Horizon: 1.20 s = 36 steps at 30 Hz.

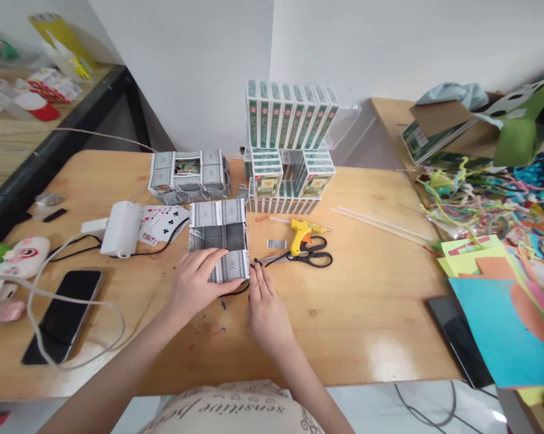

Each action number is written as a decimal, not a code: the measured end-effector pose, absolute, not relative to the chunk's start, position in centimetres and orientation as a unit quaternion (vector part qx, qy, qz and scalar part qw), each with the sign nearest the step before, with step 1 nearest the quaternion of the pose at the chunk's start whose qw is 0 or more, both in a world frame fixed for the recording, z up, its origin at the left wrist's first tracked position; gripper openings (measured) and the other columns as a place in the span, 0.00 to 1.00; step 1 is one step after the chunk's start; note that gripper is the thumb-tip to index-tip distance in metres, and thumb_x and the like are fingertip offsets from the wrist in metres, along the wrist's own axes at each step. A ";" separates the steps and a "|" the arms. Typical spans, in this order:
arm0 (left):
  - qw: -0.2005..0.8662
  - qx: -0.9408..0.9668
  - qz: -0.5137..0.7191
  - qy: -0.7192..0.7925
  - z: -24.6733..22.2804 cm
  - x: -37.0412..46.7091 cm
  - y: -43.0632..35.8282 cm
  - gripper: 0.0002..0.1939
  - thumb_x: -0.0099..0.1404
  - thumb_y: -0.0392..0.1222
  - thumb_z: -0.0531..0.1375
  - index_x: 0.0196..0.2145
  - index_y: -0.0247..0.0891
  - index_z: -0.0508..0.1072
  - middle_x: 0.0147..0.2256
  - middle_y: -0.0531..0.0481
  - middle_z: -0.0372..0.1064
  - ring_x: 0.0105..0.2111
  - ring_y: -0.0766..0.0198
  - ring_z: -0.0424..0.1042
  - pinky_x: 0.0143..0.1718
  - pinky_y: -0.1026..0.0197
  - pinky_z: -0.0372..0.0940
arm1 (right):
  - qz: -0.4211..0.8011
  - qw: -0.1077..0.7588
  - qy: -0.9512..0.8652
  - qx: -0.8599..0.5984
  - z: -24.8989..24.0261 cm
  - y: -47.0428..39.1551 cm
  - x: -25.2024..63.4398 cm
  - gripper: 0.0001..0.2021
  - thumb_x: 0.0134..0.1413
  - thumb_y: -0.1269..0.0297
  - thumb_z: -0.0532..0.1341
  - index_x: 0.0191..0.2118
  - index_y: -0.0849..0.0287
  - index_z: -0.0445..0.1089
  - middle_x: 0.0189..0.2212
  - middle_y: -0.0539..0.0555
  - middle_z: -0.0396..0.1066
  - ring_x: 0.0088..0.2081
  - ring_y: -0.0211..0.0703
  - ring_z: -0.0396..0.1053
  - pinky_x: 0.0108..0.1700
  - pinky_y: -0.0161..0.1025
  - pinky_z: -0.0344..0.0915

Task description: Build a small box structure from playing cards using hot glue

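Note:
A box built of grey-backed playing cards point(232, 212) stands on the table in front of me, with an opening in its top. My left hand point(198, 278) grips its near left part, fingers over the top and thumb along the near edge. Beside its near right corner lies my right hand point(267, 301), fingers stretched out, fingertips at or against the box's side; exact contact is hard to see. Just right of it are black-handled scissors point(319, 259), a yellow glue gun point(301, 236) and a small card strip point(276, 244). A larger card structure point(214, 175) sits behind.
Stacked green-and-white card packs point(290, 114) stand at the back. Loose playing cards point(165, 223), a white adapter point(121, 229), cables and a phone point(64, 316) lie left. White glue sticks point(380, 226) lie right, near coloured paper point(502, 331) and tangled yarn point(461, 193).

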<state>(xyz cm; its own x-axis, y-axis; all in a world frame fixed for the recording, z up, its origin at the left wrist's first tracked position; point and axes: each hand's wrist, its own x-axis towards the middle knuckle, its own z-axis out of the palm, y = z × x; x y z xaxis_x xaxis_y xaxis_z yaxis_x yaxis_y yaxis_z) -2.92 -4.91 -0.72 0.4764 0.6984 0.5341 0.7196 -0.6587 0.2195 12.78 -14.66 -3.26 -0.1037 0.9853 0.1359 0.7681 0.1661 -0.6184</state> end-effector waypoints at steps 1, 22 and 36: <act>0.018 -0.859 -0.303 -0.412 -0.7 -2.9 -4.9 0.21 0.52 0.51 0.64 0.42 0.39 0.70 0.37 0.45 0.73 0.37 0.56 0.73 0.41 0.55 0.66 | 0.206 0.268 -0.715 -0.612 -3.2 -14.8 12.9 0.39 0.44 0.82 0.50 0.65 0.72 0.41 0.63 0.68 0.48 0.65 0.56 0.40 0.60 0.56 0.56; 0.038 -0.859 -0.303 -0.410 -0.6 -2.7 -4.8 0.22 0.53 0.51 0.64 0.42 0.37 0.70 0.37 0.45 0.73 0.37 0.56 0.73 0.41 0.56 0.66 | 0.369 0.456 -0.436 -0.682 -3.1 -14.3 15.0 0.17 0.61 0.59 0.49 0.39 0.59 0.74 0.34 0.57 0.77 0.32 0.43 0.75 0.32 0.35 0.71; 0.040 -0.861 -0.303 -0.408 -0.5 -2.6 -4.9 0.22 0.52 0.51 0.64 0.41 0.36 0.70 0.37 0.45 0.73 0.37 0.56 0.73 0.40 0.55 0.65 | 0.400 0.499 -0.359 -0.680 -2.9 -14.1 14.8 0.13 0.50 0.54 0.61 0.32 0.58 0.77 0.31 0.56 0.78 0.26 0.44 0.75 0.29 0.37 0.72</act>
<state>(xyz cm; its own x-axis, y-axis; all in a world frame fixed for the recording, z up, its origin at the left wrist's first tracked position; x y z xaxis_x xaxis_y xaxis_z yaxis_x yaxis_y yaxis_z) -2.60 -4.85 -0.46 0.4843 0.6779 0.5531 0.7259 -0.6643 0.1786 14.84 -14.14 -2.94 0.4215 0.8876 -0.1856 0.0899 -0.2446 -0.9655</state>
